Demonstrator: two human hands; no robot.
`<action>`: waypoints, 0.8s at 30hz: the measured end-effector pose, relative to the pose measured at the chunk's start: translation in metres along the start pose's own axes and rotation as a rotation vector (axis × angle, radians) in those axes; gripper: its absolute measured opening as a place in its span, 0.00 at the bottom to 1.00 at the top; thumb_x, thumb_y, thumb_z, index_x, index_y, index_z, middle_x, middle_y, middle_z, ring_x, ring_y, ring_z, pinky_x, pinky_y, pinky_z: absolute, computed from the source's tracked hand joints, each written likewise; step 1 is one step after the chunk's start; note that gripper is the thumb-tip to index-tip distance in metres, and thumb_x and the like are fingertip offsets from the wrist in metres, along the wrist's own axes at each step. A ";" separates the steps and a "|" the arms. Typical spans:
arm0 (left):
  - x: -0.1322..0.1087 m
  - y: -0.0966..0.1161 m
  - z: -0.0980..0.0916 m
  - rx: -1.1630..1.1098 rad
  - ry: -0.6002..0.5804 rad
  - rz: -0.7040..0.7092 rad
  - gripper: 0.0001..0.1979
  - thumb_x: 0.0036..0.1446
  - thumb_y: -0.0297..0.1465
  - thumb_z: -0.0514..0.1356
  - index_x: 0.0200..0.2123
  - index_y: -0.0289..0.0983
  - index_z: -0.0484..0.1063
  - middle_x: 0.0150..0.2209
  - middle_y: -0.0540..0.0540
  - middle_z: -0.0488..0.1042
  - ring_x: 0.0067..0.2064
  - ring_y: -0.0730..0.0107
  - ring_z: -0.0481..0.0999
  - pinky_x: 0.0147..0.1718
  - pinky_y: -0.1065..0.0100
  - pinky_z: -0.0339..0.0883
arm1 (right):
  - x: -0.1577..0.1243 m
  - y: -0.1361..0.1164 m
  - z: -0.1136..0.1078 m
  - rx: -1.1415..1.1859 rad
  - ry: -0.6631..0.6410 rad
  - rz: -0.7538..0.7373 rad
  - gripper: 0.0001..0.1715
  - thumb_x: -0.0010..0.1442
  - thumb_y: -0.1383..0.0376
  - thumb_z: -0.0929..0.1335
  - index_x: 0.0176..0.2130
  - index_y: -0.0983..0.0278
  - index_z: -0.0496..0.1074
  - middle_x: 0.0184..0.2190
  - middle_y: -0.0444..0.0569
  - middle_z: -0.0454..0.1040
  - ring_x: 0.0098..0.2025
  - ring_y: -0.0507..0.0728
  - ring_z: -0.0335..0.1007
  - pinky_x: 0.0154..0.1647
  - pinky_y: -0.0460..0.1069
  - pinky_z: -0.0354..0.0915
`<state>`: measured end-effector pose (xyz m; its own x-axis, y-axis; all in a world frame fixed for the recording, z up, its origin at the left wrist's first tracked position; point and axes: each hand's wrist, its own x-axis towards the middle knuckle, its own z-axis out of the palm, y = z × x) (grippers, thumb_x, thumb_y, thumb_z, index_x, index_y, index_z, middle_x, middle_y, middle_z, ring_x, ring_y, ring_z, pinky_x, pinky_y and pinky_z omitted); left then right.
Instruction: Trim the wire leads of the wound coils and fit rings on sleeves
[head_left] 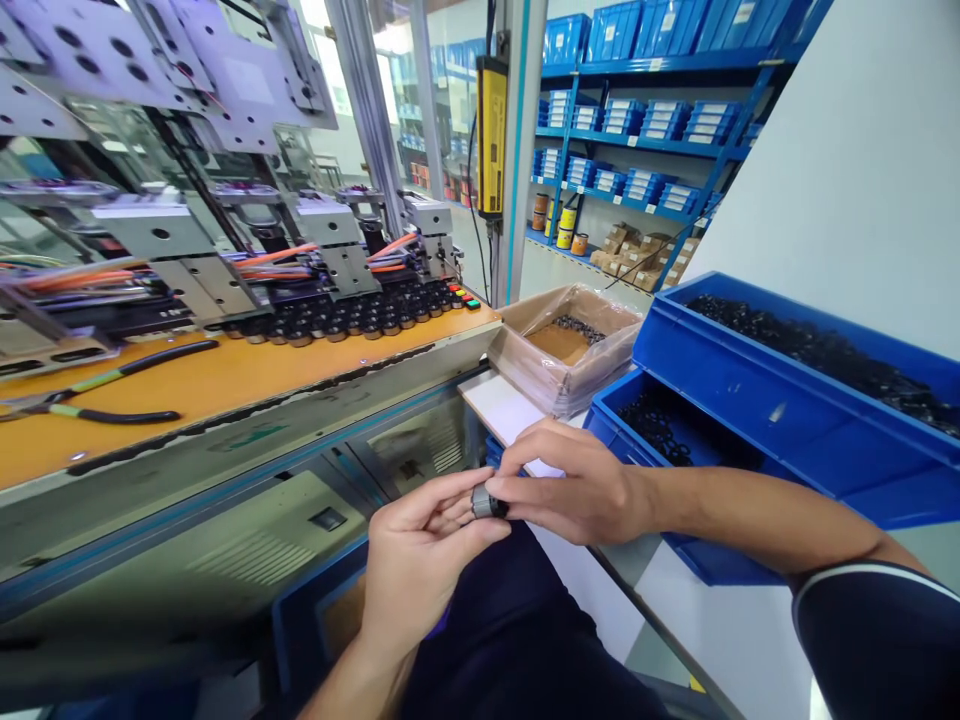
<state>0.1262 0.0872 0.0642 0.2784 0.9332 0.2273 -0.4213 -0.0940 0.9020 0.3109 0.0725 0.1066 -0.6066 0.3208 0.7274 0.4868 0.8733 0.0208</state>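
Close in front of my lap, my left hand (424, 545) is closed around a small round part with a grey ridged body and a black end (486, 502). My right hand (570, 485) meets it from the other side, thumb and fingers pinching the black end. Fingers cover much of the part, so its far side is hidden. Nearest to my right hand is a blue bin of black rings (660, 425). Up on the orange bench, rows of similar round black-topped parts (337, 315) stand close together.
Pliers with black handles (112, 385) lie on the orange bench top (247, 375). Machine fixtures (202, 270) with orange cables stand behind. A plastic-lined carton (559, 375) sits beside a large blue bin (780, 390) of black parts. Blue shelving (652, 145) rises beyond.
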 end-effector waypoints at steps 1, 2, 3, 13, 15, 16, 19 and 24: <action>-0.003 -0.001 0.001 -0.035 0.013 0.008 0.19 0.37 0.20 0.74 0.35 0.43 0.83 0.32 0.49 0.84 0.32 0.70 0.84 0.31 0.83 0.75 | 0.002 -0.002 0.002 -0.052 -0.001 -0.032 0.10 0.67 0.66 0.68 0.46 0.69 0.70 0.37 0.54 0.74 0.39 0.55 0.71 0.39 0.50 0.71; -0.007 -0.002 0.002 -0.076 0.026 0.019 0.17 0.39 0.22 0.74 0.35 0.43 0.83 0.33 0.49 0.84 0.33 0.70 0.84 0.32 0.82 0.75 | 0.005 -0.005 0.004 -0.108 0.003 -0.075 0.12 0.67 0.65 0.68 0.47 0.70 0.70 0.36 0.53 0.74 0.38 0.56 0.71 0.37 0.51 0.71; -0.011 -0.002 0.002 -0.118 0.040 0.033 0.16 0.41 0.24 0.74 0.35 0.44 0.82 0.34 0.49 0.84 0.34 0.71 0.84 0.34 0.81 0.76 | 0.008 -0.009 0.006 -0.158 0.015 -0.114 0.13 0.67 0.64 0.68 0.47 0.72 0.70 0.35 0.54 0.74 0.37 0.56 0.71 0.35 0.51 0.71; -0.046 0.034 -0.063 0.635 0.040 0.897 0.18 0.46 0.21 0.72 0.42 0.37 0.79 0.37 0.49 0.80 0.38 0.74 0.80 0.40 0.77 0.75 | 0.047 -0.052 0.044 0.135 0.072 -0.093 0.10 0.64 0.74 0.65 0.47 0.72 0.68 0.38 0.58 0.75 0.43 0.56 0.72 0.45 0.52 0.75; -0.050 0.042 -0.074 0.726 0.085 0.969 0.15 0.47 0.21 0.71 0.41 0.35 0.79 0.35 0.49 0.80 0.35 0.76 0.79 0.38 0.78 0.74 | 0.057 -0.054 0.056 0.212 0.086 -0.100 0.10 0.64 0.75 0.65 0.47 0.71 0.68 0.36 0.56 0.75 0.40 0.55 0.73 0.42 0.50 0.75; -0.052 0.043 -0.078 0.733 0.127 0.971 0.14 0.48 0.21 0.71 0.40 0.35 0.79 0.34 0.49 0.80 0.34 0.76 0.79 0.37 0.78 0.74 | 0.061 -0.055 0.062 0.244 0.089 -0.094 0.10 0.64 0.75 0.65 0.47 0.70 0.69 0.35 0.55 0.75 0.39 0.55 0.72 0.41 0.49 0.75; -0.055 0.039 -0.085 0.641 0.295 0.870 0.12 0.49 0.22 0.70 0.38 0.38 0.81 0.33 0.50 0.81 0.33 0.75 0.80 0.36 0.78 0.74 | 0.075 -0.053 0.078 0.309 0.085 -0.040 0.11 0.65 0.72 0.65 0.48 0.70 0.69 0.36 0.55 0.74 0.39 0.54 0.71 0.40 0.49 0.74; -0.053 0.019 -0.099 0.086 0.415 0.280 0.13 0.50 0.39 0.70 0.40 0.41 0.83 0.37 0.42 0.83 0.36 0.64 0.83 0.37 0.71 0.77 | 0.092 -0.043 0.103 0.243 0.122 -0.045 0.10 0.66 0.67 0.68 0.47 0.68 0.70 0.40 0.56 0.71 0.45 0.57 0.69 0.45 0.53 0.73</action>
<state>0.0181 0.0707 0.0329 -0.2089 0.9256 0.3156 -0.3531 -0.3723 0.8583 0.1700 0.1023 0.1022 -0.5367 0.2457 0.8072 0.2871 0.9528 -0.0992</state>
